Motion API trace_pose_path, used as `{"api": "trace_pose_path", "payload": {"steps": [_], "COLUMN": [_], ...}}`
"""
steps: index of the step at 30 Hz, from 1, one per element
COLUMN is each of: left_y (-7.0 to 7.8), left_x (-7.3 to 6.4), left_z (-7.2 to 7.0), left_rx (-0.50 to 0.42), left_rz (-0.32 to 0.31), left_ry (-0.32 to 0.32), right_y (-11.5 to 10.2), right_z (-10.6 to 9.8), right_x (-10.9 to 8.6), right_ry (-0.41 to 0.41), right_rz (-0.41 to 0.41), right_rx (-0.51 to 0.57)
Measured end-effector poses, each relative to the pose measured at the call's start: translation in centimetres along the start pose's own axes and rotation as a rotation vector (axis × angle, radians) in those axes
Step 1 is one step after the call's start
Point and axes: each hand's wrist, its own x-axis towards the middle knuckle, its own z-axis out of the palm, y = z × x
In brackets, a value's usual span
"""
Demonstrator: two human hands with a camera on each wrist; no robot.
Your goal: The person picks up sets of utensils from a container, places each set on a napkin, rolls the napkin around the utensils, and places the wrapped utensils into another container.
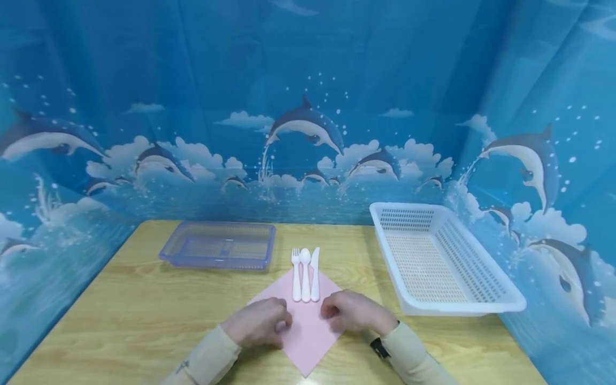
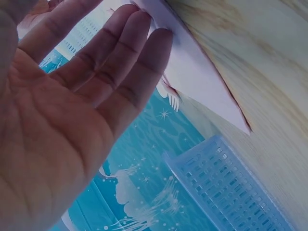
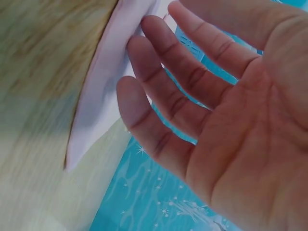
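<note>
Left hand [image 1: 260, 322] and right hand [image 1: 356, 312], loose and empty, are at the flat napkin [image 1: 308, 334]; fork [image 1: 296, 278], spoon [image 1: 306, 278], knife [image 1: 315, 278] are lined up, not covered.

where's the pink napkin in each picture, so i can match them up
Head: the pink napkin is at lower middle, a diamond with white cutlery lying partly on it.
Left wrist: upper part, right of centre, narrowing to a corner.
Right wrist: upper left, tapering downward to a corner.
Shared landmark: the wood-grain table, visible beside it in all three.
</note>
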Motion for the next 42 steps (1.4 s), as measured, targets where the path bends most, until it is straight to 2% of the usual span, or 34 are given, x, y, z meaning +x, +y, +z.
{"api": "trace_pose_path", "payload": {"steps": [13, 20, 23, 27, 31, 34, 39, 42], "left_y": [0.4, 0.0, -0.4, -1.1, -1.8, -2.2, -2.4, -2.4], "left_x": [0.0, 0.4, 0.6, 0.7, 0.9, 0.9, 1.0, 1.4], "left_z": [-0.1, 0.2, 0.5, 0.5, 0.3, 0.1, 0.0, 0.0], "left_rx": [0.035, 0.038, 0.002, -0.109, -0.19, -0.22, -0.207, -0.182], "left_rz": [-0.002, 0.006, 0.016, -0.008, -0.02, -0.03, -0.034, -0.036], "left_ry": [-0.016, 0.025, 0.053, 0.087, 0.11, 0.098, 0.071, 0.133], "right_y": [-0.1, -0.2, -0.3, -0.5, -0.5, -0.4, 0.0, 0.2], "right_z": [0.5, 0.5, 0.3, 0.2, 0.1, 0.0, -0.1, -0.2], "right_x": [-0.4, -0.4, -0.7, -0.9, -0.5, 0.0, 0.5, 0.7], "right_ry": [-0.025, -0.03, -0.056, -0.084, -0.044, 0.009, 0.091, 0.12], "right_rz": [0.009, -0.021, -0.007, -0.013, -0.084, -0.094, -0.021, 0.019], "right_rx": [-0.053, -0.076, -0.082, -0.105, -0.141, -0.104, -0.029, -0.024]}}
